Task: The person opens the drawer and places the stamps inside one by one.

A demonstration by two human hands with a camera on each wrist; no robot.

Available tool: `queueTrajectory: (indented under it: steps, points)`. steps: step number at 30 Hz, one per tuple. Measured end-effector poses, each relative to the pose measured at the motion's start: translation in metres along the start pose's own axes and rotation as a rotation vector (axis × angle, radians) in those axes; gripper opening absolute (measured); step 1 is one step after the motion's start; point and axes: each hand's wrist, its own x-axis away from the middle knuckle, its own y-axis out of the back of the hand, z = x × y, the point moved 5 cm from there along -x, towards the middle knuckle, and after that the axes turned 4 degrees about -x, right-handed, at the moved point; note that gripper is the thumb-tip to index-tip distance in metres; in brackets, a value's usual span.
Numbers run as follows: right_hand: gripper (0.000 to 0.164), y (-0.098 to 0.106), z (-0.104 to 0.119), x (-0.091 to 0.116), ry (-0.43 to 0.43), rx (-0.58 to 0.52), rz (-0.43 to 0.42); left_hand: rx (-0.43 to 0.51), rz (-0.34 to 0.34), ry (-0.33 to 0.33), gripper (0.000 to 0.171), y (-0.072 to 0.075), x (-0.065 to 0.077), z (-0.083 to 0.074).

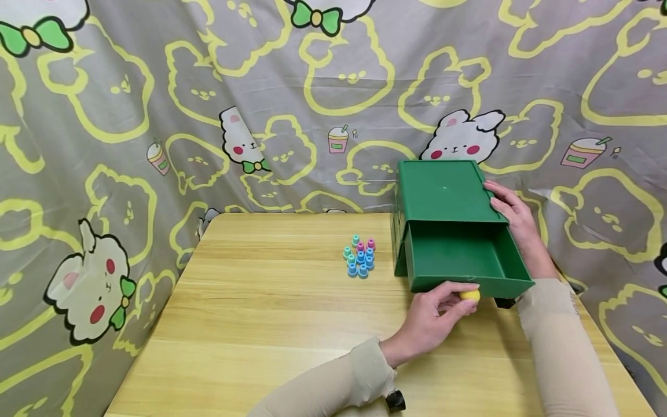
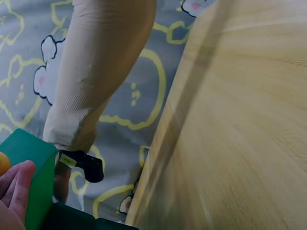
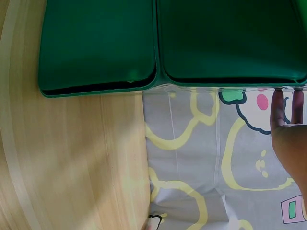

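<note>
A green drawer cabinet (image 1: 443,191) stands at the back right of the table, its upper drawer (image 1: 458,258) pulled out toward me. Inside, the visible part of that drawer holds nothing. My left hand (image 1: 428,319) pinches the round yellow knob (image 1: 470,295) on the drawer front between thumb and fingers. In the left wrist view the knob (image 2: 4,163) shows at the left edge beside my fingertips. With fairly straight fingers, my right hand (image 1: 521,226) rests against the cabinet's right side. The right wrist view shows two fingers (image 3: 277,112) touching the green wall.
Several small blue, teal and pink pegs (image 1: 361,258) stand grouped on the wooden table (image 1: 250,301), left of the cabinet. A patterned grey curtain (image 1: 292,174) hangs close behind the table and along its sides. Dark camera mounts (image 1: 395,401) sit at the sleeves.
</note>
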Motion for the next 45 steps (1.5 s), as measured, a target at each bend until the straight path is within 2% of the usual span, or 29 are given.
queueTrajectory:
  steps: [4, 12, 17, 21, 26, 32, 37, 40, 42, 45]
  points:
    - [0.042, 0.001, 0.0, 0.001, -0.005, 0.033, -0.006, -0.026, 0.007, -0.012, 0.032, 0.0, 0.001, -0.001]
    - [0.042, 0.001, 0.0, 0.0, -0.011, 0.012, -0.003, -0.169, 0.041, -0.056, 0.041, 0.003, 0.007, -0.005]
    - [0.043, 0.001, 0.0, 0.0, -0.023, 0.049, -0.011, -0.239, 0.058, -0.112, 0.041, 0.014, 0.012, -0.011]
    - [0.043, -0.001, 0.0, 0.0, -0.029, 0.0, -0.003, -0.273, 0.041, -0.18, 0.034, 0.029, 0.018, -0.014]
    - [0.042, -0.001, -0.001, 0.001, -0.025, -0.026, -0.002, -0.275, -0.024, -0.314, 0.029, 0.051, 0.022, -0.02]
    - [0.042, 0.0, 0.0, 0.0, -0.023, -0.064, -0.003, -0.261, -0.12, -0.458, 0.026, 0.082, 0.014, -0.03]
    - [0.041, 0.0, 0.001, 0.0, -0.003, -0.115, 0.001, -0.24, -0.212, -0.477, 0.024, 0.109, 0.003, -0.029]
    - [0.041, 0.0, 0.001, 0.0, -0.001, -0.102, -0.001, -0.229, -0.269, -0.476, 0.022, 0.124, -0.002, -0.023]
    - [0.041, 0.0, 0.0, 0.0, -0.004, -0.102, -0.001, -0.22, -0.303, -0.461, 0.021, 0.134, -0.005, -0.019]
    - [0.041, 0.0, 0.0, 0.0, -0.011, -0.123, -0.002, -0.202, -0.346, -0.402, 0.02, 0.148, -0.01, -0.01]
